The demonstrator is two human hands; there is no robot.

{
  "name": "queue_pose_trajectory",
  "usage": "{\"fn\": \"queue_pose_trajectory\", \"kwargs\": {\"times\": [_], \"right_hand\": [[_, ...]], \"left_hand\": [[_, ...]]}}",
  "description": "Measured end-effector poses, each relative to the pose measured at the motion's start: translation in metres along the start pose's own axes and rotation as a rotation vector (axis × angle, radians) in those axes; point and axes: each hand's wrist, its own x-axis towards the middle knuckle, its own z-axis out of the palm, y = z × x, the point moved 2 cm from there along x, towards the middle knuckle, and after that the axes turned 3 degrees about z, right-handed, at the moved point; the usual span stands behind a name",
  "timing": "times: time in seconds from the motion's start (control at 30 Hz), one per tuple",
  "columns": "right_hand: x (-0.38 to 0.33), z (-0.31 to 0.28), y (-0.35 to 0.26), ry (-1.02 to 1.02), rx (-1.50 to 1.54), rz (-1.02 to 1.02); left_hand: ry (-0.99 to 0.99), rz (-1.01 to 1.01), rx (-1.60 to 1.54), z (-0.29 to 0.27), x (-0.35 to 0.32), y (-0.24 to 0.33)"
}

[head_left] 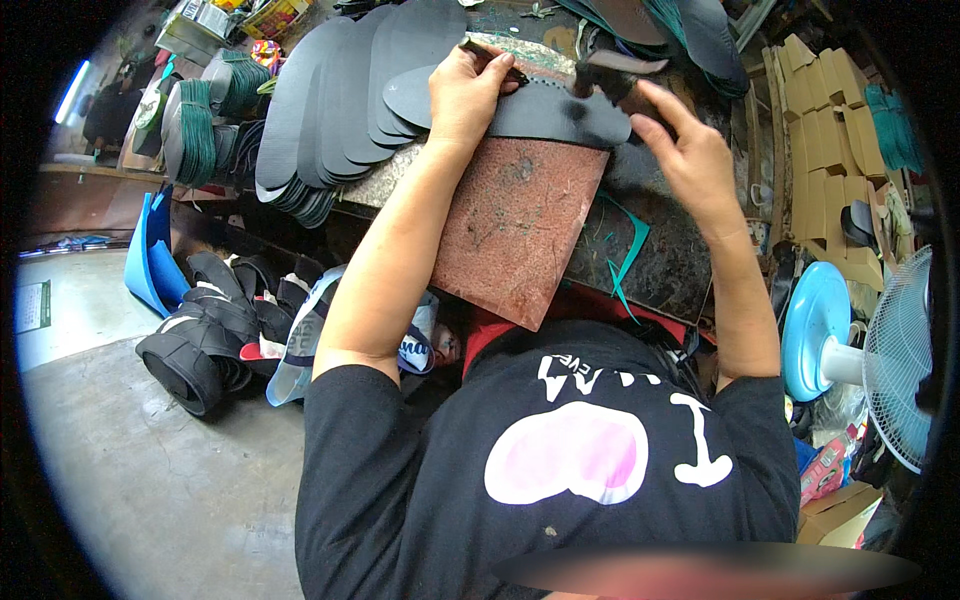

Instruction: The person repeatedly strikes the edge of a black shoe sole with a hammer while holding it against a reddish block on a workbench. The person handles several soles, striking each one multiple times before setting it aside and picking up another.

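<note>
A dark grey shoe sole [540, 112] lies across a reddish-brown board [520, 215], with a row of small holes along its far edge. My left hand [468, 92] is closed at the sole's far left edge, gripping a slim dark punch [516, 76] mostly hidden by the fingers. To the right, my right hand [685, 150] is wrapped round the handle of a hammer [612, 72]. The hammer's head is just above the sole, near the row of holes; whether it touches cannot be told.
Several overlapping grey soles [340, 90] fan out on the left of the bench. Tied bundles [195, 130] stand beyond them. A teal scrap strip [632, 250] hangs by the board. Black rolls [190, 360] are on the floor at left. On the right are a fan [900, 350] and cardboard boxes [825, 150].
</note>
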Motion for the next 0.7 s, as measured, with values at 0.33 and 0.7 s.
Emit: {"fn": "queue_pose_trajectory", "kwargs": {"times": [0.33, 0.7], "right_hand": [[0.005, -0.008, -0.026, 0.157, -0.016, -0.321], [-0.011, 0.012, 0.031, -0.045, -0.045, 0.106]], "left_hand": [[-0.072, 0.745, 0.981, 0.026, -0.013, 0.02], [0.011, 0.048, -0.151, 0.01, 0.0, -0.003]]}}
